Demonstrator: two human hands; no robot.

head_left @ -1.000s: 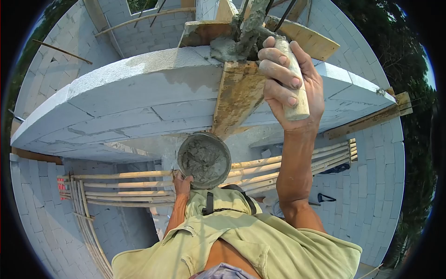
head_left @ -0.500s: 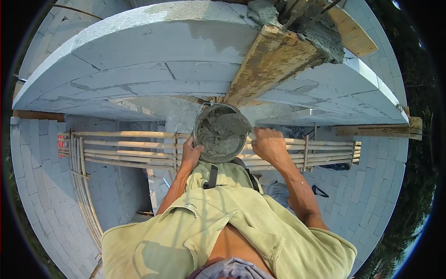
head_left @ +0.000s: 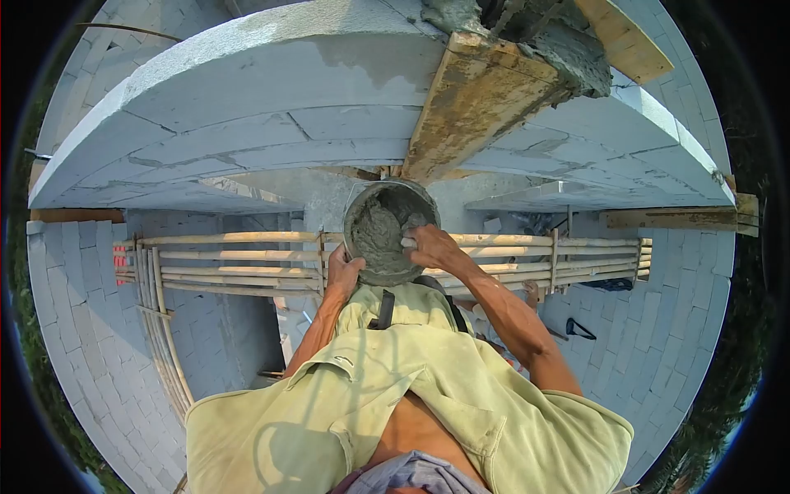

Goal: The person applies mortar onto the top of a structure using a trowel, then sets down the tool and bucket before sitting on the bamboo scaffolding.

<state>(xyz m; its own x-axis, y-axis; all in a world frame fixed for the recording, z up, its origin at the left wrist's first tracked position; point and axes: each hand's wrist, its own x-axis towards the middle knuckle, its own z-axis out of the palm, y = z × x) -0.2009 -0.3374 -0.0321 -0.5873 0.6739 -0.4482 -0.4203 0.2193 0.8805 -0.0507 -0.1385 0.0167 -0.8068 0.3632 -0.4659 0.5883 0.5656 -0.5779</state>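
A round bucket (head_left: 351, 262) of wet grey mortar (head_left: 377, 235) is held close against the front of my body. My left hand (head_left: 343, 272) grips its left side, thumb over the rim. Above the bucket's right half, my right hand (head_left: 433, 247) is closed around the handle of a trowel (head_left: 414, 221). The trowel's blade is down in the mortar, mostly hidden by the mortar and my fingers.
Ahead stands a curved-looking grey block wall (head_left: 271, 82) with a wooden formwork board (head_left: 485, 99) and mortar-smeared column top (head_left: 568, 62). Bamboo scaffold poles (head_left: 230, 255) run below my hands on both sides. A black-handled object (head_left: 580, 329) lies lower right.
My right hand has moved left over the bucket, and the trowel blade has gone down into the mortar. The left hand keeps its hold on the rim. The view has shifted slightly.
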